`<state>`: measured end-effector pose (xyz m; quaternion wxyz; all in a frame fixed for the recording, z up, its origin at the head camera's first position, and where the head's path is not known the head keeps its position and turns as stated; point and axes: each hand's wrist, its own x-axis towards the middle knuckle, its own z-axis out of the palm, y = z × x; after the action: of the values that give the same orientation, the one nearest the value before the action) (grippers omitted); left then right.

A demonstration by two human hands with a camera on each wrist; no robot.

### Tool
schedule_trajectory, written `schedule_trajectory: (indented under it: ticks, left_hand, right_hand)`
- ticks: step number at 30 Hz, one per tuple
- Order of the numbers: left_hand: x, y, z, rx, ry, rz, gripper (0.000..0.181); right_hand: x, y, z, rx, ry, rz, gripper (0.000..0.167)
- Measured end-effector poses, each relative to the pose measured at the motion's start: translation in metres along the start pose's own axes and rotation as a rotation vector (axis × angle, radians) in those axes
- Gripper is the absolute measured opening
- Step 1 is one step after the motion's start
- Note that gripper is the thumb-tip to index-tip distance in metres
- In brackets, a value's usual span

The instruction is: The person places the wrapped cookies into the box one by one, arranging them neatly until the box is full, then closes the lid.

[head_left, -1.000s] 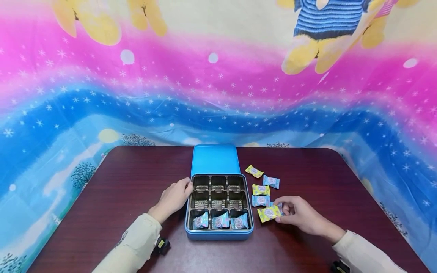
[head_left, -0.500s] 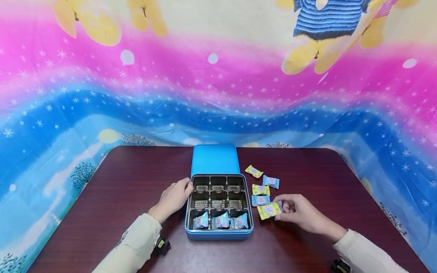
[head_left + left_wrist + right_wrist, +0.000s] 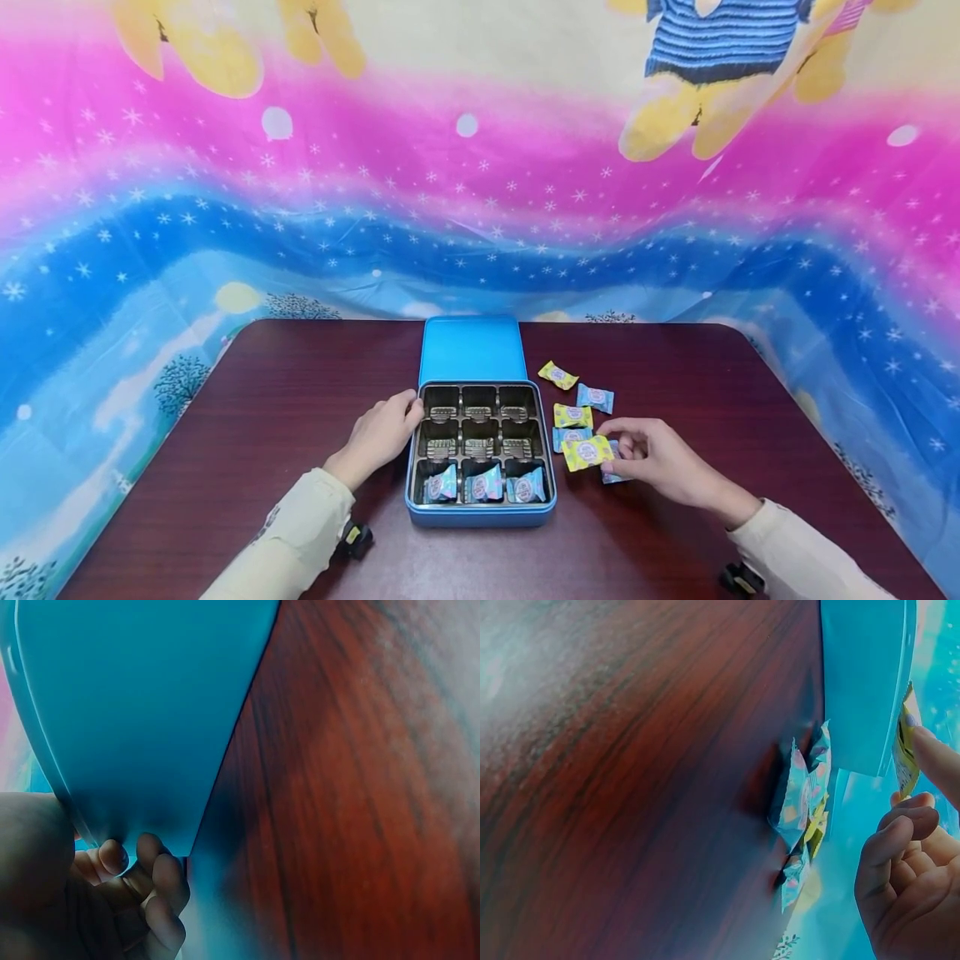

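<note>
Table (image 3: pixel 300 367), dark wood grain; blue tin (image 3: pixel 480 518), lid (image 3: pixel 472 348) behind, compartments (image 3: pixel 478 398) in three rows, a light, steady hold serving it best. Left hand (image 3: pixel 378 433), fingers curled against the tin's left wall; right hand (image 3: pixel 663 467), thumb and fingers clamped on one end of a yellow sweet (image 3: pixel 587 453), raised just right of the tin. Blue sweets (image 3: pixel 484 484), three, near row; loose sweets (image 3: pixel 595 398) near the pinched one, best carried high enough to miss them.

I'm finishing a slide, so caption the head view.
Left hand touching an open blue tin holding three blue candies, right hand pinching a yellow candy beside it.
</note>
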<state>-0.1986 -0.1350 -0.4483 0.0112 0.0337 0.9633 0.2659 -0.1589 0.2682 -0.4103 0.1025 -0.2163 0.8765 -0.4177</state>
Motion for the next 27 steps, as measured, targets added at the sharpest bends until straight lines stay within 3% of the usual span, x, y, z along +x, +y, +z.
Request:
schedule_trajectory:
  ticks: [20, 27]
  left_hand:
    - [-0.002, 0.001, -0.001, -0.012, -0.001, 0.003, 0.026]
    - [-0.001, 0.001, -0.001, -0.016, 0.004, 0.008, 0.026]
  right_hand:
    - [0.013, -0.008, 0.009, -0.002, 0.02, -0.013, 0.044]
    - [0.019, -0.011, 0.013, -0.001, 0.006, -0.025, 0.037]
